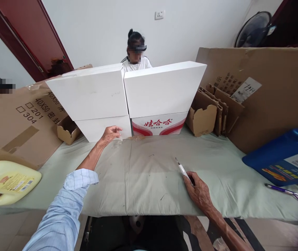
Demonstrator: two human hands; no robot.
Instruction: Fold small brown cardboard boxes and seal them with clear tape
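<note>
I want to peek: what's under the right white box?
A red-lettered box sits under the right white box. Only its front shows; its top is covered. Left hand touches the lower left box; right hand holds a slim tool.

White boxes [162, 89] hide the seated person [138, 65] below the shoulders.

Boxes [99, 94] stand behind cloth [149, 174], jug [8, 181] far left.
</note>
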